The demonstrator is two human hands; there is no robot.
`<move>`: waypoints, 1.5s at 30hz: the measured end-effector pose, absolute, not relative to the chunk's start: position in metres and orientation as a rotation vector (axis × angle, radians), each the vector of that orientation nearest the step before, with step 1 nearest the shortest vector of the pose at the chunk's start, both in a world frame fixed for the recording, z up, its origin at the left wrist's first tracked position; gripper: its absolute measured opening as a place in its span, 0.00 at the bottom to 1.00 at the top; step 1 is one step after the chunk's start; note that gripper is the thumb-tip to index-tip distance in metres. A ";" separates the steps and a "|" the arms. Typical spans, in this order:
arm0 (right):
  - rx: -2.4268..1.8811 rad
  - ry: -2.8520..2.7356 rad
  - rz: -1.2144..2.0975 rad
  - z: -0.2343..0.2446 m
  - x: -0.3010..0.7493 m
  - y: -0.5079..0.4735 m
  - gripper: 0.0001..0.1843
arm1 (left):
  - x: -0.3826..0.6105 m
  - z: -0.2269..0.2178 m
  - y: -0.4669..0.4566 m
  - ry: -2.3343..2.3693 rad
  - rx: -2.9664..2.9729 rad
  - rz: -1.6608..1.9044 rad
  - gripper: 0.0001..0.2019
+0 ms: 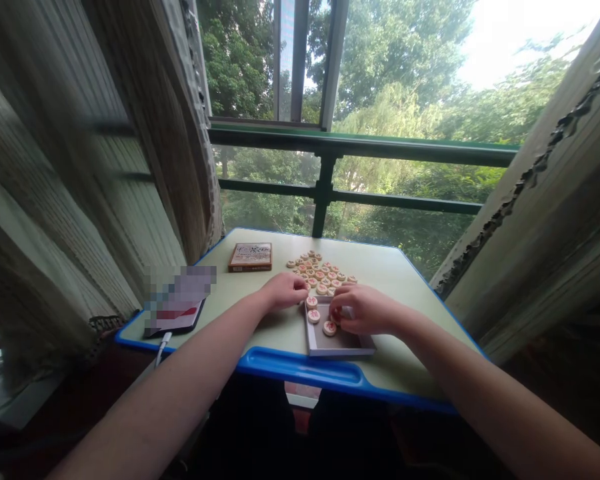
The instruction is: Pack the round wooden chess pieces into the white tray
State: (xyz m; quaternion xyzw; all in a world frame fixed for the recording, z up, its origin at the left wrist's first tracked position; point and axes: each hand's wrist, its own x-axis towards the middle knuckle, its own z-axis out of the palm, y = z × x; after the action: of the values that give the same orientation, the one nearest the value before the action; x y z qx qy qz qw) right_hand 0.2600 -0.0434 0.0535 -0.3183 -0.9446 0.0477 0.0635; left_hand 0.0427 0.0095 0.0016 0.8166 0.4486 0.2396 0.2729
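Pieces [329,328], round and pale with red characters: three plainly seen in a shallow pale tray [343,343], two along its left wall, one nearer the middle. Tray sits near the front edge of the worktop [380,263].

Right hand [365,310]: over the tray's right part, fingers bent downward. Something pale shows between fingers and thumb; cannot tell whether a piece is pinched or only touched.

Left hand [284,292]: just outside the tray's far left corner, fingers curled together beside a piece. Contact there unclear, grip too.

Loose pieces [322,272]: a spread beyond the tray, many close together, some with red marks, some darker. Characters mostly too small to read.

Left of these, well apart: a flat box [250,257], brown sides, printed top. Phone [177,328] at the worktop's left edge, screen blurred out, white cable [163,343] at its near end.

Worktop pale green, blue rim, blue trough [303,367] in front. Beyond: green railing [325,177], window, trees. Curtains [150,120] on both sides.
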 end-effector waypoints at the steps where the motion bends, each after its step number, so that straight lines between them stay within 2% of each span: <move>1: -0.969 -2.835 0.140 0.052 0.260 -0.042 0.06 | 0.043 0.002 0.009 1.211 2.209 0.643 0.10; 7: -1.003 -2.790 0.090 0.043 0.260 -0.033 0.08 | 0.044 0.004 0.009 1.266 2.311 0.675 0.11; 16: -0.985 -2.773 0.074 0.039 0.261 -0.031 0.19 | 0.046 0.000 0.012 1.407 2.388 0.802 0.13; 21: -0.957 -2.745 0.047 0.035 0.261 -0.027 0.11 | 0.045 0.000 0.011 1.431 2.408 0.793 0.13; 30: -0.992 -2.698 -0.040 0.039 0.259 -0.032 0.13 | 0.045 0.001 0.010 1.428 2.396 0.774 0.13; 42: -0.897 -2.662 -0.034 0.037 0.256 -0.035 0.06 | 0.047 0.005 0.005 1.407 2.478 0.760 0.13; 45: -0.821 -2.599 0.021 0.038 0.253 -0.040 0.08 | 0.048 0.005 0.004 1.355 2.504 0.753 0.12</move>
State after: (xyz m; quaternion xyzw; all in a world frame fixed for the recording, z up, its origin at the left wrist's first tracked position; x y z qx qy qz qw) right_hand 0.2526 -0.0401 0.0378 -0.2948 -0.9329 0.0075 0.2065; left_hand 0.0476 0.0036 0.0049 0.8462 0.4579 0.2543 0.0981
